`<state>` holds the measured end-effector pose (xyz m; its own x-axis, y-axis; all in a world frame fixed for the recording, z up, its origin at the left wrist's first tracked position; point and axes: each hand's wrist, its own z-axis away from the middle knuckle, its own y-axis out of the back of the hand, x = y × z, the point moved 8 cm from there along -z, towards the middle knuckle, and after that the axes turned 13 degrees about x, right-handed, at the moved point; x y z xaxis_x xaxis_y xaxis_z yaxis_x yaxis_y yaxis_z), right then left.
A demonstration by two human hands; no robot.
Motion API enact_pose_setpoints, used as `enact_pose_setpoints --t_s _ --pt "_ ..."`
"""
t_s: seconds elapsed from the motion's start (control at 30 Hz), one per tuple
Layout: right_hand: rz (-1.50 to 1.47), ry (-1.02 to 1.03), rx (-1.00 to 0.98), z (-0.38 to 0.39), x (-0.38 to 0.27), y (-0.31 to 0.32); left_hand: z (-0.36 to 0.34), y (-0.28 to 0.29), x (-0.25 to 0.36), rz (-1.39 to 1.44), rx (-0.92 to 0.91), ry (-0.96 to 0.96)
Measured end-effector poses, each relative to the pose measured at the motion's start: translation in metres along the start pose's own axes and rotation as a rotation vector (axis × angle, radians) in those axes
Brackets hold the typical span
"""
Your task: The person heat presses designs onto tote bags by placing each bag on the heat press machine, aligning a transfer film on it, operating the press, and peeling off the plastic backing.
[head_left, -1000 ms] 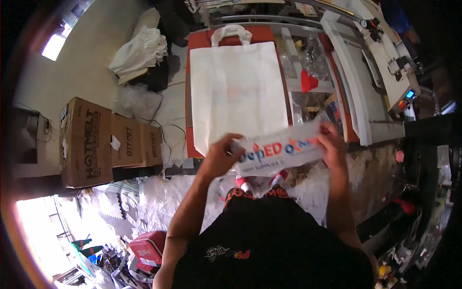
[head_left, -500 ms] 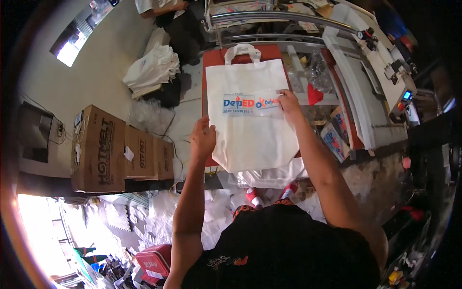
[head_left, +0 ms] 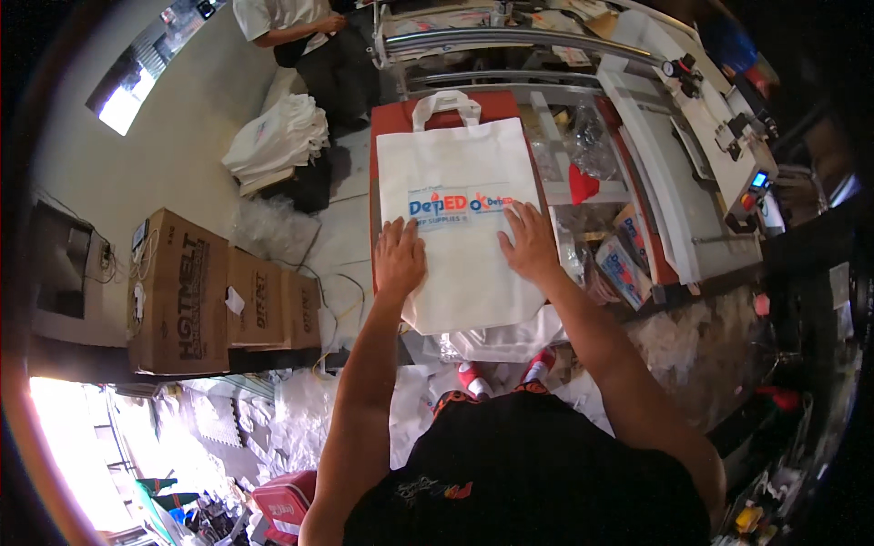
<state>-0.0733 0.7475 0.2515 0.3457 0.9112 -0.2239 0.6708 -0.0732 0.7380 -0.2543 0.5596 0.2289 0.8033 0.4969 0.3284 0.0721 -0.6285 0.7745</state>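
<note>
A white tote bag (head_left: 460, 282) with looped handles lies flat on a red board (head_left: 493, 103). Across its middle sits a clear film strip with blue and red lettering (head_left: 442, 202). My left hand (head_left: 401, 255) rests open at the left of the bag, fingertips at the strip's lower left corner. My right hand (head_left: 530, 238) is open too, fingers on the right end of the strip and the bag. Neither hand grips anything.
Stacked white bags (head_left: 278, 136) are at upper left, near a co-worker in a white top (head_left: 282, 23). Cardboard boxes (head_left: 177, 291) stand at left. A press machine (head_left: 692, 173) with metal rails is at right, with printed sheets (head_left: 619, 268) and a red cloth (head_left: 583, 184) beside the board.
The film strip was lifted between my hands a second ago and now lies flat on the bag. My hands have let go and spread on it; the co-worker has come into view.
</note>
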Motion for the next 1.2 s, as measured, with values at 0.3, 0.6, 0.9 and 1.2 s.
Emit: enact_pose_setpoints --t_s 0.3,0.6,0.9,1.2 --pt "-0.008 -0.053 -0.056 0.000 0.003 -0.002 -0.003 -0.002 -0.001 0.045 0.019 0.010" --pt "-0.064 -0.086 -0.036 0.000 0.004 -0.003 0.000 -0.001 -0.006 -0.007 0.016 0.067" --pt "-0.065 -0.066 0.012 -0.001 0.006 0.001 -0.006 0.000 -0.003 0.017 -0.025 0.077" --pt "-0.225 -0.065 0.510 -0.038 0.040 0.094 0.010 0.044 -0.065 0.516 0.180 0.490"
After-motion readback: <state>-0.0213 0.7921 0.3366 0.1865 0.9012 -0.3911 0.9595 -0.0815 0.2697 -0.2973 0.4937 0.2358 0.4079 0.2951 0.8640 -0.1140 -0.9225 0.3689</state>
